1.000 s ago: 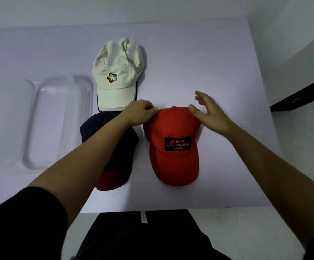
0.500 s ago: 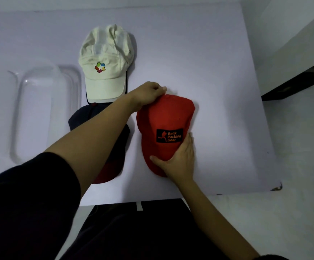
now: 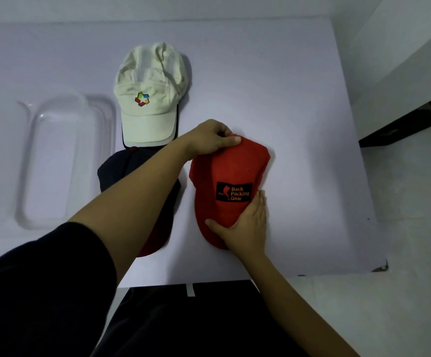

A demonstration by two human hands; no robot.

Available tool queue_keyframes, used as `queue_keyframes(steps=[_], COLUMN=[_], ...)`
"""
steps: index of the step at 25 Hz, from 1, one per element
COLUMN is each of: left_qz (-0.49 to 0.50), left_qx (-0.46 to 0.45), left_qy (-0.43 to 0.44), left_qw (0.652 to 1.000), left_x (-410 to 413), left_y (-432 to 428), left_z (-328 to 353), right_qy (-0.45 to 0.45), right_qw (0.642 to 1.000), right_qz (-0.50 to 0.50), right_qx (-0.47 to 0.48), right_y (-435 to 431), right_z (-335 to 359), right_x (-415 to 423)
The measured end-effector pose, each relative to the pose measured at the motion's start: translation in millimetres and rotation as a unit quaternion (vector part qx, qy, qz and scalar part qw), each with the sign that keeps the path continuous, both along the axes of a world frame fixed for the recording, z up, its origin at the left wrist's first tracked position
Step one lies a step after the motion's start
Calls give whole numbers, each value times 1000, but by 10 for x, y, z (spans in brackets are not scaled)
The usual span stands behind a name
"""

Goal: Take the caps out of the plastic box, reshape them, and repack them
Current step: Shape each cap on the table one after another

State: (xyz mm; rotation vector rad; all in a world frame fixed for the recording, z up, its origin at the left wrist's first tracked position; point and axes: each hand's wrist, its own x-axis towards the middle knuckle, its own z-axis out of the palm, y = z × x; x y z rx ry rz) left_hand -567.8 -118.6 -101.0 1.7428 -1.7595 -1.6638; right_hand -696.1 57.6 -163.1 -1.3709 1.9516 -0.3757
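While the clear box [image 3: 65,163] lies empty near the table's [image 3: 299,99] left edge, a cream cap [image 3: 148,99] sits just right of it, its brim overlapping a dark cap [image 3: 121,168] below — that one partly hidden under the left forearm. The left hand [image 3: 209,139] pinches the red cap's [image 3: 228,171] crown, fingers curled closed on the fabric. The right hand [image 3: 248,225] lies flat on its brim — fingers extended, thumb spread — toward the near edge.
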Motion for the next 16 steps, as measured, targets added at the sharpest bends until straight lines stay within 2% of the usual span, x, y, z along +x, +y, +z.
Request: queue_keyframes(steps=[3, 5, 7, 9, 12, 16], left_qz=[33, 158, 297, 366, 386, 409], left_qx=[-41, -108, -133, -73, 59, 136], left_qy=[-32, -33, -35, -31, 16, 129], left_qw=[998, 981, 945, 927, 920, 893], left_x=[33, 101, 135, 74, -48, -106], left_y=[117, 282, 573, 901, 1134, 1078], left_z=[102, 209, 224, 101, -121, -56], right_qy=[-14, -81, -196, -278, -367, -372], right_qw=[1000, 996, 975, 949, 922, 923], right_qz=[3, -37, -109, -146, -117, -36], right_qx=[11, -5, -11, 18, 52, 93], right_y=[13, -73, -283, -551, -829, -868], right_z=[14, 76, 166, 204, 212, 267], right_x=[-34, -146, -335, -541, -628, -465])
